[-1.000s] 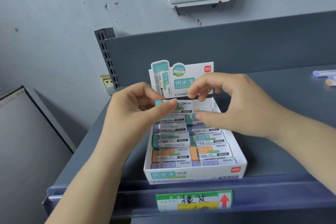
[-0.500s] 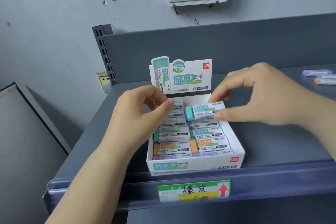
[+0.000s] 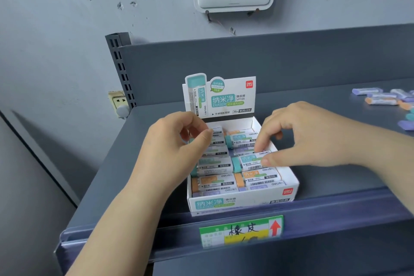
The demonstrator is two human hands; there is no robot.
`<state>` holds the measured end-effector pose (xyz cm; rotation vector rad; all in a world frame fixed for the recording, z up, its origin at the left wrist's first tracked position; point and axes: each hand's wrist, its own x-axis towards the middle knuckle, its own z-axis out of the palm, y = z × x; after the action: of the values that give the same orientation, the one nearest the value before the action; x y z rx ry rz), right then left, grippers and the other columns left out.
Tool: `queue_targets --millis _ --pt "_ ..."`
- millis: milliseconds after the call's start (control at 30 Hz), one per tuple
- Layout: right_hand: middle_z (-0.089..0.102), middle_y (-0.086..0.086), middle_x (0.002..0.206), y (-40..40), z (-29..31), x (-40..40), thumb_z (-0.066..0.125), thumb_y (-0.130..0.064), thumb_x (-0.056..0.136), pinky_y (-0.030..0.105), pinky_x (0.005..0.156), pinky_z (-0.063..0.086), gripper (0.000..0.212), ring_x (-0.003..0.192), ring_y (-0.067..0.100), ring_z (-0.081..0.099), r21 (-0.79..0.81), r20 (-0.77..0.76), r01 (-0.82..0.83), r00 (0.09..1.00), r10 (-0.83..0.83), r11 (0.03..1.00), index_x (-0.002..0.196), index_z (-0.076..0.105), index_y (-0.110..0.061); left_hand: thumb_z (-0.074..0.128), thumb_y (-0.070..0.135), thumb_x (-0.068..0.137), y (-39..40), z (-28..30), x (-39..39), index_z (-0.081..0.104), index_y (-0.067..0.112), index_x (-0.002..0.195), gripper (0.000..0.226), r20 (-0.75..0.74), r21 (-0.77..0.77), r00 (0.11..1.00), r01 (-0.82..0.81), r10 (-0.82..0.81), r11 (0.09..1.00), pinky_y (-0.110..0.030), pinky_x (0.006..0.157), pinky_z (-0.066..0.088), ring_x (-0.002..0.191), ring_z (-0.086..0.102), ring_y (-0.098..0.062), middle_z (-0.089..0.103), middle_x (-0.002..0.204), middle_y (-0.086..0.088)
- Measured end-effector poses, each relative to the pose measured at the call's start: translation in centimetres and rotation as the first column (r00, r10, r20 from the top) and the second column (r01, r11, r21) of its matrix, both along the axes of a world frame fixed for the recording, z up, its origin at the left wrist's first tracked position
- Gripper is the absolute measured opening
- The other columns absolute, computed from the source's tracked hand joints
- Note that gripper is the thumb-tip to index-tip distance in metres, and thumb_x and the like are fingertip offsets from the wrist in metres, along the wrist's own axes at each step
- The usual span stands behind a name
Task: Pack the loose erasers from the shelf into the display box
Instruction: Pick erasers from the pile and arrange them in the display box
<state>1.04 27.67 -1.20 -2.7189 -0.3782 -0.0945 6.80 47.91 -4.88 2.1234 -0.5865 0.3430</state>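
Observation:
A white display box point(image 3: 242, 203) stands at the shelf's front edge, with sleeved erasers in teal, orange and purple lying in two columns. My right hand point(image 3: 302, 139) reaches in from the right. Its curled index finger lies on the end of a teal eraser point(image 3: 240, 139) at the back of the right column, and its thumb touches the teal eraser below. My left hand point(image 3: 177, 148) is curled over the back of the left column, thumb tip against a white-sleeved eraser point(image 3: 216, 132). Several loose erasers point(image 3: 380, 101) lie far right on the shelf.
The box's printed header card point(image 3: 224, 96) stands upright behind it. A green and yellow price label point(image 3: 240, 229) sits on the shelf's front rail. The grey back panel point(image 3: 291, 60) and slotted post point(image 3: 121, 69) bound the shelf. A wall socket point(image 3: 117, 102) is at the left.
My right hand carried the teal eraser away from my left hand and lowered it into the back of the right column. My left hand stayed over the left column.

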Motion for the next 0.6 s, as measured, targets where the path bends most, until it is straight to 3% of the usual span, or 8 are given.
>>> queue_targets --millis 100,200,267,333,433,600 --pt "0.063 -0.02 0.071 0.4 -0.2 -0.1 0.072 -0.04 0.067 0.028 0.073 0.046 0.008 0.076 0.011 0.056 -0.022 0.036 0.012 0.999 -0.011 1.0 0.073 0.068 -0.037 0.057 0.034 0.077 0.1 0.0 -0.1 0.061 0.028 0.069 0.011 0.012 0.02 0.999 0.03 -0.03 0.999 -0.02 0.057 0.039 0.074 0.054 -0.003 0.061 0.075 0.018" --pt "0.055 -0.035 0.072 0.5 0.0 -0.8 0.071 -0.036 0.071 0.011 0.063 0.038 0.005 0.074 0.004 0.051 0.041 0.154 0.038 0.987 -0.044 0.998 0.073 0.068 -0.034 0.056 0.034 0.077 0.1 0.4 -0.5 0.061 0.029 0.072 0.008 0.063 0.058 0.997 0.044 -0.048 0.997 -0.02 0.059 0.042 0.079 0.052 -0.002 0.059 0.072 0.015" --pt "0.056 -0.032 0.07 0.1 -0.1 -1.3 0.068 -0.034 0.073 0.006 0.063 0.034 0.004 0.072 0.0 0.048 0.088 0.259 0.087 0.96 -0.108 0.992 0.073 0.069 -0.03 0.055 0.036 0.077 -0.2 0.8 -0.9 0.061 0.027 0.078 0.011 0.161 0.148 0.986 0.027 -0.05 0.989 -0.023 0.063 0.044 0.079 0.052 -0.005 0.058 0.077 0.016" --pt "0.056 -0.022 0.067 -0.6 -0.4 -1.6 0.063 -0.036 0.078 0.009 0.067 0.031 0.009 0.069 0.002 0.047 -0.018 0.37 0.151 0.92 -0.133 0.988 0.077 0.067 -0.028 0.058 0.034 0.08 -0.7 1.2 -1.3 0.062 0.025 0.086 0.011 0.278 0.264 0.959 -0.018 -0.058 0.964 -0.03 0.067 0.046 0.081 0.053 -0.01 0.059 0.083 0.014" --pt "0.064 -0.012 0.079 -1.8 -0.8 -2.0 0.052 -0.04 0.077 0.029 0.072 0.032 0.022 0.066 0.008 0.039 -0.206 0.505 0.274 0.852 -0.138 0.94 0.084 0.067 -0.025 0.059 0.033 0.082 -2.3 2.1 -2.2 0.064 0.023 0.095 0.016 0.38 0.389 0.919 -0.053 -0.107 0.92 -0.035 0.073 0.049 0.084 0.057 -0.017 0.063 0.089 0.009" --pt "0.064 -0.01 0.069 -4.6 0.0 -4.1 0.054 -0.037 0.072 0.026 0.063 0.034 0.019 0.06 0.016 0.048 -0.263 0.597 0.323 0.795 -0.11 0.909 0.079 0.066 -0.024 0.046 0.04 0.076 -6.6 3.6 -4.0 0.064 0.02 0.086 0.029 0.489 0.537 0.852 -0.127 -0.185 0.834 -0.033 0.063 0.049 0.073 0.062 -0.023 0.065 0.077 0.004"
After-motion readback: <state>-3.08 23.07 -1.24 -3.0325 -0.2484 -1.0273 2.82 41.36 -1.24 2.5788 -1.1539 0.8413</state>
